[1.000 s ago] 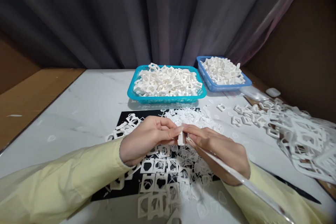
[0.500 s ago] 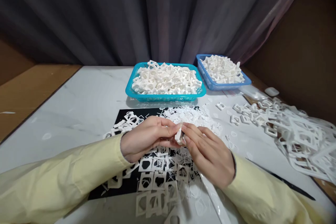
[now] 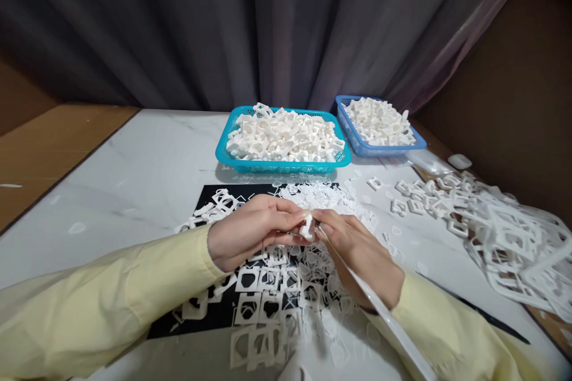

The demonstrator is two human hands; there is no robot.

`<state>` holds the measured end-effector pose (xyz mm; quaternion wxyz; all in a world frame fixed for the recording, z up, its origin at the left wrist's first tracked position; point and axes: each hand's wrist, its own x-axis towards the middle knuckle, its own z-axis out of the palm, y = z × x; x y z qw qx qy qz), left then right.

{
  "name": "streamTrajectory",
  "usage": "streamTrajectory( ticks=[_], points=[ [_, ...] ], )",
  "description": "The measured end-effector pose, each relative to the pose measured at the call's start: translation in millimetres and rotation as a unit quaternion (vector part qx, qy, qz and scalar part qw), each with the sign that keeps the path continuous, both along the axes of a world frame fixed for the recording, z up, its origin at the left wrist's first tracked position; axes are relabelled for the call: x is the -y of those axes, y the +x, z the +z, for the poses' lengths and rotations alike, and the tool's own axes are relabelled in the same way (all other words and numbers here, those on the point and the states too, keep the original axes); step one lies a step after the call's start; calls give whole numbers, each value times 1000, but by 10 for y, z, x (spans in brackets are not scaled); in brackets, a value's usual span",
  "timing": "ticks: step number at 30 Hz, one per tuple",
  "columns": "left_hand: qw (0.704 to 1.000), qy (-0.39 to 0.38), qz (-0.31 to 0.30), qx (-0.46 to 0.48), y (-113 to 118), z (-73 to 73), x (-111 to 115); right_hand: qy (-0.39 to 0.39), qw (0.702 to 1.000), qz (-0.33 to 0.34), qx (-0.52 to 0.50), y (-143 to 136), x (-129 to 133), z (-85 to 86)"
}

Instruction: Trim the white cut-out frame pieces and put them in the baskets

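Observation:
A small white piece (image 3: 308,228) is pinched between the fingertips of my left hand (image 3: 254,231), above the black mat (image 3: 179,324). My right hand (image 3: 361,256) touches the same piece from the right, its thumb and fingers drawn together. A long white strip (image 3: 379,306) runs from the right fingertips down over the right sleeve to the bottom edge. Under my hands lie white square frames with holes (image 3: 248,308) and a heap of thin white scraps (image 3: 322,196). My fingers partly cover the held piece.
A teal basket (image 3: 286,165) and a blue basket (image 3: 388,150), both full of white pieces, stand at the back. Loose white pieces (image 3: 415,205) and tangled white frames (image 3: 513,238) lie on the right. A dark thin tool (image 3: 496,317) lies by the right sleeve.
My right hand has turned, and the long strip now crosses in front of it and the sleeve. The held piece has tilted more upright. The left hand has barely moved.

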<state>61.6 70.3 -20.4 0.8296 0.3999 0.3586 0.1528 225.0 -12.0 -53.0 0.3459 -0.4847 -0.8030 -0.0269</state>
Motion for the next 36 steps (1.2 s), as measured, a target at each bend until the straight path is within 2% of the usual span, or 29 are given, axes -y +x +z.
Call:
streamTrajectory(
  ticks=[2,8,13,16,21,23,25,29,32,36],
  points=[
    [1000,13,10,-6,4,8,0,-22,999,-25,-23,-26,5,15],
    [998,56,21,-25,2,9,11,-8,1000,-1,-5,18,-12,45],
    [998,57,11,-23,9,21,7,135,990,38,28,26,-19,-12],
    [998,53,11,-16,17,14,26,160,986,30,40,21,-32,-22],
    [998,19,-56,-21,12,-3,82,119,991,-56,-27,154,-88,43],
    [998,27,-53,-11,2,11,69,109,988,-68,-80,210,-91,92],
    [998,41,-40,9,-6,36,40,75,981,-51,-171,227,-73,144],
    [997,48,-55,15,-14,78,10,-64,942,-19,-328,197,-20,238],
    [996,67,-56,9,-17,89,28,-126,929,8,-348,193,1,286],
    [995,88,-50,8,-24,109,52,-124,942,53,-308,212,17,318]
  ],
)
